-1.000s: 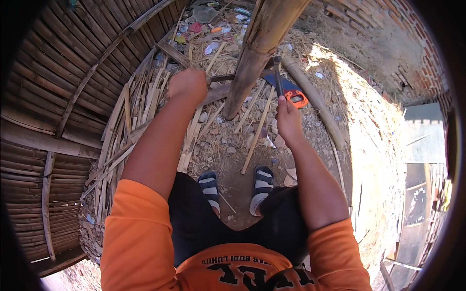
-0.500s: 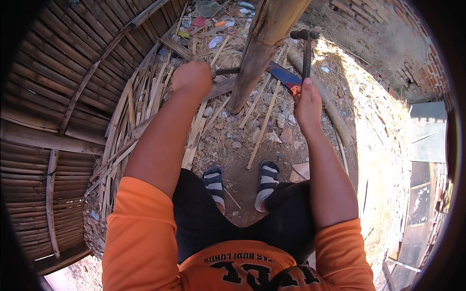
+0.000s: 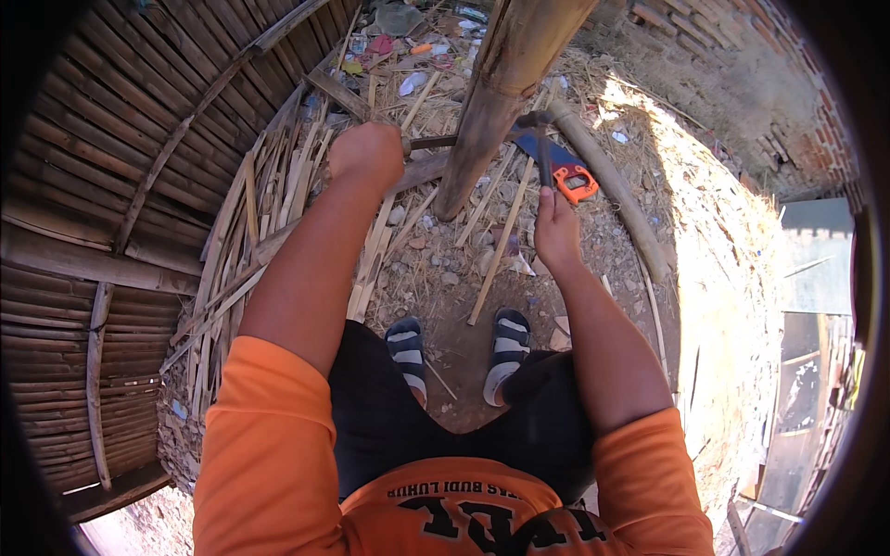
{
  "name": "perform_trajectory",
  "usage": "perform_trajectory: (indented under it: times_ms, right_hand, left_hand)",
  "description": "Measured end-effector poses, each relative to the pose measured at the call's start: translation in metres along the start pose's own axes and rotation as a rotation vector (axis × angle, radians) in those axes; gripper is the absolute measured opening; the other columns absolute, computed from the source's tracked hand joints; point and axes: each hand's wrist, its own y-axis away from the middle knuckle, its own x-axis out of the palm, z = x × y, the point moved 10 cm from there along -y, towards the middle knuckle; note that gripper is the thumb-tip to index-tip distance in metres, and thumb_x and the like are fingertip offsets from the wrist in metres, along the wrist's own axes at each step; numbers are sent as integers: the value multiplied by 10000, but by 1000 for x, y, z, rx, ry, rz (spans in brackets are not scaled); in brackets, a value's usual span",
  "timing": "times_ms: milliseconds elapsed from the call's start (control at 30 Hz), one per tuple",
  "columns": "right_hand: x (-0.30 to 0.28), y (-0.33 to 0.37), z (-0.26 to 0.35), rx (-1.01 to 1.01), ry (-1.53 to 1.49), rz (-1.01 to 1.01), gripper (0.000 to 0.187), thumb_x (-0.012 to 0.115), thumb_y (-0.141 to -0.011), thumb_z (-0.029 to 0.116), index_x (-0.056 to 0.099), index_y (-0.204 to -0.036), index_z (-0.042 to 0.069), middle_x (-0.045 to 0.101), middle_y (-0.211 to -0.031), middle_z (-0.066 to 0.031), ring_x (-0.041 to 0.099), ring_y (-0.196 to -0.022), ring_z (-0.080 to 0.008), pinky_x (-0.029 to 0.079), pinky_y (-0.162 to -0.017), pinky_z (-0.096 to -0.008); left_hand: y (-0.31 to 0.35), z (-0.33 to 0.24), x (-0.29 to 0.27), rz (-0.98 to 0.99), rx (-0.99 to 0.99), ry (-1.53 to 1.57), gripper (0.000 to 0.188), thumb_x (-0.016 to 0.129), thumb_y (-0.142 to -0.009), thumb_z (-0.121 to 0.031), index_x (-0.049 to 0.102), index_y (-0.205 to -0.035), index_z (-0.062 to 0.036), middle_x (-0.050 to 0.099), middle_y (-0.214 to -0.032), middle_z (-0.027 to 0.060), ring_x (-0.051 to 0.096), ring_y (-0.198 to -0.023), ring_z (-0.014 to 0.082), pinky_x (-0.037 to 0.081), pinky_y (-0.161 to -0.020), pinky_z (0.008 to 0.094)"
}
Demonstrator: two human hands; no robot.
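Note:
My left hand is closed round the handle of a long-bladed knife. Its narrow dark blade runs right to a thick bamboo pole; how deep it sits there is hidden. My right hand grips a hammer by the handle, thumb along it. The hammer's head is close by the pole's right side, where the blade's far end would be; I cannot tell whether they touch. Beyond the hammer, a handsaw with an orange handle and blue blade lies on the ground.
Split bamboo strips lie heaped on the left beside a slatted bamboo wall. A round pole lies to the right, before a brick wall. Rubble and litter cover the ground. My sandalled feet are below.
My right hand has brought the hammer down and to the left, closer to the pole. The saw's handle now shows. My left hand and the knife have barely moved.

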Motion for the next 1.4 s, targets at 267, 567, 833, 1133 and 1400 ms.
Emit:
perform_trajectory:
  times_ms: [267,567,833,1133,1400]
  right_hand:
    - [-24,-20,35,152,-603,40,529,400,-1096,480,599,-935,17,555,-698,-39,529,-608,-137,439,-590,-333]
    - [-28,-15,58,123,-288,146,521,418,-1087,477,594,-972,0,577,-716,-113,574,-662,-230,467,-655,-401]
    - [-5,-21,8,110,-130,109,548,377,-1087,501,606,-894,42,552,-669,-70,521,-575,-193,397,-550,-362]
    - [9,9,-4,-63,184,89,531,369,-1098,482,583,-924,28,563,-691,-61,546,-622,-154,440,-594,-346]
    - [-27,-14,56,137,-271,56,570,362,-1098,471,577,-860,0,604,-718,-158,637,-743,-323,488,-714,-437]
  left_hand:
    - [4,19,3,-12,-33,34,247,656,-881,-140,739,-1113,-121,740,-1123,136,724,-1042,325,590,-880,454]
    - [10,18,-4,-10,-29,-7,279,641,-915,-123,742,-1175,-133,736,-1192,109,712,-1117,288,598,-882,418]
    - [2,6,-2,-21,-8,11,265,640,-904,-128,742,-1148,-136,744,-1137,131,725,-1060,313,595,-881,437]
    - [2,8,0,14,-24,16,263,638,-918,-131,749,-1157,-134,741,-1171,117,722,-1082,300,598,-887,421]
    - [3,24,-2,9,-56,6,271,634,-927,-132,753,-1170,-113,738,-1193,116,719,-1104,299,599,-894,428]
